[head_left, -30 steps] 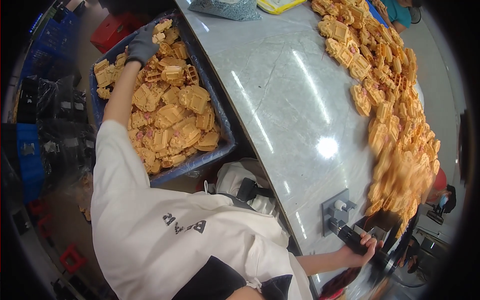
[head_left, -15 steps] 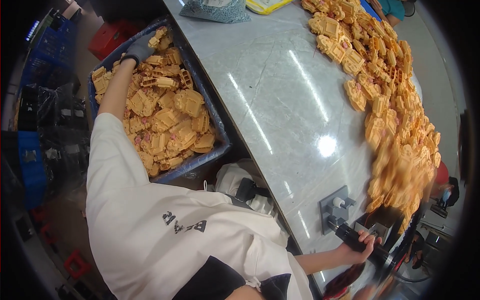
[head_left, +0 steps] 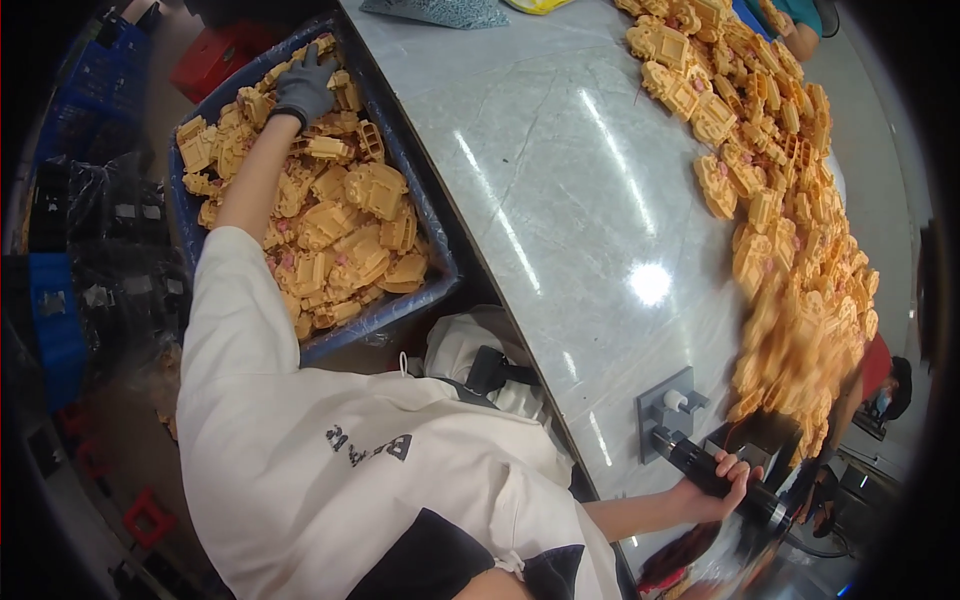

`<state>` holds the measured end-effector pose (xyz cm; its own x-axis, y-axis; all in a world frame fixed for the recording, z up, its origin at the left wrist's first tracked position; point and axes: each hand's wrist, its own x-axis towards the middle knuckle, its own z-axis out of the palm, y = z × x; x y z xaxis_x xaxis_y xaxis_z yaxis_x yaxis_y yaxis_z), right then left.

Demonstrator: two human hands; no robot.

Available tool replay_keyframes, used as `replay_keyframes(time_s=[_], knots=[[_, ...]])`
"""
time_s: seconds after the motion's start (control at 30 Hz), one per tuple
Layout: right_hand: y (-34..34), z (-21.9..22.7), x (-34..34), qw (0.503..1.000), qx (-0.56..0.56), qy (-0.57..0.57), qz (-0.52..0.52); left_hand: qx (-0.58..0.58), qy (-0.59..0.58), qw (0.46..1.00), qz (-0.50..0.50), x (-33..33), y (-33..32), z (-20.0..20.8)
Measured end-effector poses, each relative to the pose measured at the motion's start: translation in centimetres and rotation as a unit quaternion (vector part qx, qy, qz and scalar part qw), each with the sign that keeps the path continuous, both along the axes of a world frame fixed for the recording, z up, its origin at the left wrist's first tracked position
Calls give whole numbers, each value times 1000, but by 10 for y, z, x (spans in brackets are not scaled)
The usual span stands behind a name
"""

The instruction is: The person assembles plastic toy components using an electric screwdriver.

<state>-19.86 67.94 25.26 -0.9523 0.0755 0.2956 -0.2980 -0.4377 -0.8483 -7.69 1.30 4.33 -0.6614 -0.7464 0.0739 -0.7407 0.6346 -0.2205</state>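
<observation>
My left hand (head_left: pixel 303 90), in a grey glove, lies over tan plastic housings (head_left: pixel 375 195) heaped in a blue plastic-lined bin (head_left: pixel 440 275). Its fingers are spread, with no part visibly gripped. My right hand (head_left: pixel 712 493) is bare and wrapped round a black cylindrical tool that looks like an electric screwdriver (head_left: pixel 690 462). The tool lies tilted low over the table, its front end at a grey block fixture (head_left: pixel 662 410) with a white knob.
On the grey marble-look table (head_left: pixel 540 190), a long pile of tan housings (head_left: pixel 790 230) runs down the right side. A bag of small bluish pieces (head_left: pixel 440 10) lies at the far edge. A red stool (head_left: pixel 220 60) stands behind the bin. Co-workers are at the right.
My left hand has shifted slightly right in the bin and its fingers have spread off a tan housing. My right hand keeps its grip on the screwdriver.
</observation>
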Motion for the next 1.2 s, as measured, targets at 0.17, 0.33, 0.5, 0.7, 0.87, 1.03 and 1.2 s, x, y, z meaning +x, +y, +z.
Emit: replay_keyframes(time_s=[0.17,0.33,0.5,0.7,0.87,1.03,1.2], knots=[[-21,6,6,989,17,-32,-145,46,19,998,-41,34,-38,-15],[-22,1,6,989,28,-35,-140,41,128,990,-31,25,-27,-42],[-6,-2,1,998,6,-17,-57,7,114,991,67,17,-41,-38],[13,3,11,999,12,4,-42,-89,198,976,-25,20,75,-30],[12,0,10,999,14,12,-26,40,106,993,-17,33,115,-37],[-10,-6,2,999,5,-21,-27,245,26,960,135,-1,116,15],[-17,-6,6,998,16,-23,-47,199,37,961,189,-7,121,8]])
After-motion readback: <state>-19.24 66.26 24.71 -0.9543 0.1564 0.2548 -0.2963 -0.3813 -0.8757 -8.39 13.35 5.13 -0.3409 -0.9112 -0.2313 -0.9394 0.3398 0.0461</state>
